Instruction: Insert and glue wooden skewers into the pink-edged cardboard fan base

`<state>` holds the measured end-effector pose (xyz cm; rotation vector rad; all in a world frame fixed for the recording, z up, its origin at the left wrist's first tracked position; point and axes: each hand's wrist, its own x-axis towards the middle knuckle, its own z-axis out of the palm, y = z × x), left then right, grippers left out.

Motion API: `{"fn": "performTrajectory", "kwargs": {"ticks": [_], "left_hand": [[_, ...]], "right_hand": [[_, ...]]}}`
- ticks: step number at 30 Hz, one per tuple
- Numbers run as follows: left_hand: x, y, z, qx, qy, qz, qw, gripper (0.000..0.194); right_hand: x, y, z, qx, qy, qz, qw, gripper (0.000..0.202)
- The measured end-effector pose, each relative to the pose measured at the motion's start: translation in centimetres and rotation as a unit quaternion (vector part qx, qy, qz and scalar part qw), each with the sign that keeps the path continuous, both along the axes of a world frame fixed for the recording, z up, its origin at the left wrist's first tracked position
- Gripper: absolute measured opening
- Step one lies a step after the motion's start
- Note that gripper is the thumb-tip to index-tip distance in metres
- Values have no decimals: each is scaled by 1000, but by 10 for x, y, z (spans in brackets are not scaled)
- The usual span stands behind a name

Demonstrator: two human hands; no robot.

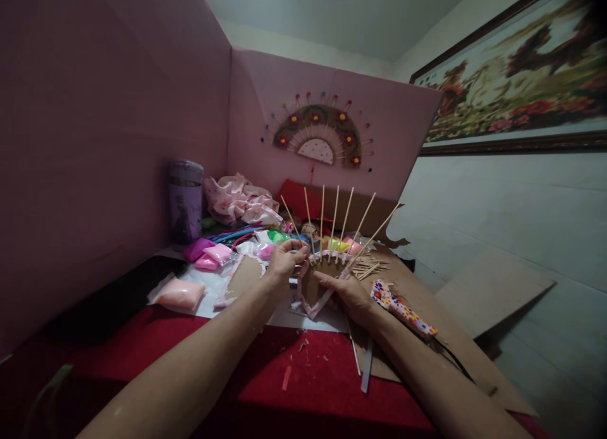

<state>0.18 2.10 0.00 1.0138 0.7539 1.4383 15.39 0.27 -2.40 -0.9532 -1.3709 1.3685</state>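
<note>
Between my hands is a rounded cardboard piece (315, 288) with pale wrapped edging, held up over the table. Several thin wooden sticks (336, 217) fan upward from its curved top edge. My right hand (351, 295) grips the piece at its right side, thumb across the brown face. My left hand (288, 259) has its fingers pinched at the foot of the leftmost wooden stick (293, 216), by the piece's upper left edge. The exact fingertip contact is small and partly hidden. To the right of my right hand lies a flower-patterned glue gun (403, 309) with a black cord.
Loose wooden sticks (372, 267) lie on a cardboard sheet (427, 281). A clear glue stick (367, 366) rests near the red cloth (265, 369). Bags of coloured clay (179, 293), a purple tumbler (186, 202) and crumpled fabric (239, 200) sit leftward. A decorated fan (317, 135) hangs on the pink panel.
</note>
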Motion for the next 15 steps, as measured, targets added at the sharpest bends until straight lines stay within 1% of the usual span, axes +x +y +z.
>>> {"fn": "performTrajectory", "kwargs": {"ticks": [6,10,15], "left_hand": [[1,-1,1,1,5,2,1000,35],[2,-3,3,11,7,10,1000,39],[3,-4,6,17,19,-2,1000,35]], "right_hand": [[-1,-2,3,-4,13,-5,1000,30],[-2,-3,4,-7,50,-3,999,30],[-2,-2,5,-16,79,3,997,30]]}}
